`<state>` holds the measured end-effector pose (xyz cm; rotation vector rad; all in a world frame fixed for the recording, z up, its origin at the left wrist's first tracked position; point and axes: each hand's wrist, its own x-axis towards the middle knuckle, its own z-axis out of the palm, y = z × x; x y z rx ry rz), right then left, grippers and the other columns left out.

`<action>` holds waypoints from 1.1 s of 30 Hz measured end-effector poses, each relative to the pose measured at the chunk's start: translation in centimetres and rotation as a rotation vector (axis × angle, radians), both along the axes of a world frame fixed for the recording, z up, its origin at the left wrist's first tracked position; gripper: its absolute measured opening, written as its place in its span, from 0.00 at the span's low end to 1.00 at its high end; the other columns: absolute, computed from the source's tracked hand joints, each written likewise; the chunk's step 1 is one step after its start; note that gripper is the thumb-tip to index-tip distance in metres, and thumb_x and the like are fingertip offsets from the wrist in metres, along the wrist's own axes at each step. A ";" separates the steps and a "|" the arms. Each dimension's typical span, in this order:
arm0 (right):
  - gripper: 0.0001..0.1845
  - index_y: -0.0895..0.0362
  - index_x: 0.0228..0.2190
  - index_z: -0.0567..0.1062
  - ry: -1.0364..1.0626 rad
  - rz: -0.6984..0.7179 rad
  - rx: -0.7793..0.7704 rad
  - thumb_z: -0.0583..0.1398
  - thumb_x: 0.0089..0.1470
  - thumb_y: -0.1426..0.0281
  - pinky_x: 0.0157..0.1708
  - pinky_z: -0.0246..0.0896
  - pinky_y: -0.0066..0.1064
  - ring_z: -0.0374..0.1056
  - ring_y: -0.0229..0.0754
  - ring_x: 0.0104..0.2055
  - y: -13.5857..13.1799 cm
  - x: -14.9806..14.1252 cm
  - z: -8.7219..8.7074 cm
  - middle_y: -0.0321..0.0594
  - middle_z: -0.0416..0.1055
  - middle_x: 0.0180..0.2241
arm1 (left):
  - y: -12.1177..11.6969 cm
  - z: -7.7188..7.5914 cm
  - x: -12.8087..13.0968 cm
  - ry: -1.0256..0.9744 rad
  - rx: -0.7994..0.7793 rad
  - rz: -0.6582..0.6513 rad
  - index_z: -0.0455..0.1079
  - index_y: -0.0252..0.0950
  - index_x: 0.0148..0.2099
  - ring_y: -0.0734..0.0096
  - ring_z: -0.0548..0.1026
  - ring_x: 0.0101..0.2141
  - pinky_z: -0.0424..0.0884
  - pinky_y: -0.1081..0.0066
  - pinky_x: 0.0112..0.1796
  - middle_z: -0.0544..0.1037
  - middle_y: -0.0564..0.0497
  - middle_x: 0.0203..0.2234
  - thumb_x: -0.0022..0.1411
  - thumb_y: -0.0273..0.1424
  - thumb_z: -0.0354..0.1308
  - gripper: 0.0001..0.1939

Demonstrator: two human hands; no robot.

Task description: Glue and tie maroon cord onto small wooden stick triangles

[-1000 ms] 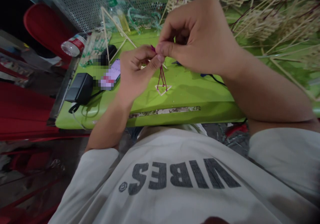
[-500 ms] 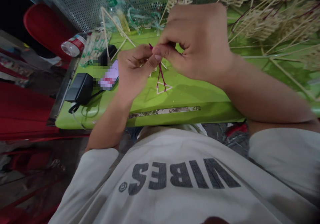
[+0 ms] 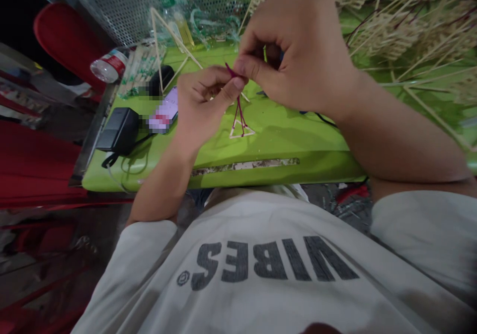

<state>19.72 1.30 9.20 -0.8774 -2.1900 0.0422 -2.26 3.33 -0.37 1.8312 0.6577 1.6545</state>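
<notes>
My left hand (image 3: 204, 100) pinches a dark purple string (image 3: 239, 106) between thumb and forefinger. Close against it, my right hand (image 3: 294, 50) is closed in a pinch on the same string, its other fingers curled. Below my fingertips the string splits into several strands, tied to a small triangle of pale sticks (image 3: 242, 134) hanging near the green tabletop. A short purple end pokes up between my fingers. The knot or crossing there is mostly hidden by my thumbs.
On the left are a phone (image 3: 164, 113), a black power adapter (image 3: 118, 130), wrapped chopsticks (image 3: 139, 70) and a lying plastic bottle (image 3: 109, 65). Behind stands a bottle of yellowish liquid (image 3: 173, 16). Woven stick pieces (image 3: 387, 36) pile at right on the green table (image 3: 298, 147).
My right hand has risen slightly and its fingers have shifted along the string. The triangle has turned a little and swung slightly left. My left hand stays nearly in place.
</notes>
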 end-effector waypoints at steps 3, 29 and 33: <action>0.08 0.48 0.35 0.78 -0.006 0.012 0.030 0.70 0.62 0.72 0.45 0.58 0.46 0.71 0.50 0.37 0.0 -0.1 -0.3 0.39 0.77 0.34 | -0.2 0.2 -0.1 0.009 -0.005 0.002 0.87 0.50 0.36 0.67 0.69 0.28 0.64 0.61 0.33 0.76 0.53 0.27 0.70 0.60 0.82 0.22; 0.03 0.52 0.37 0.89 0.038 0.327 -0.294 0.72 0.62 0.68 0.42 0.59 0.43 0.65 0.40 0.34 3.4 1.1 -1.8 0.30 0.66 0.21 | 3.9 -2.1 -1.6 -0.090 0.191 -0.059 0.90 0.47 0.46 0.65 0.76 0.47 0.74 0.59 0.50 0.85 0.51 0.42 0.72 0.54 0.83 0.17; 0.10 0.50 0.36 0.91 0.030 0.436 -0.415 0.73 0.62 0.58 0.41 0.57 0.43 0.63 0.39 0.34 3.5 0.8 -1.6 0.30 0.64 0.21 | 2.8 -1.3 -1.5 -0.077 0.133 -0.046 0.91 0.48 0.46 0.61 0.79 0.49 0.76 0.56 0.54 0.85 0.49 0.43 0.69 0.61 0.81 0.23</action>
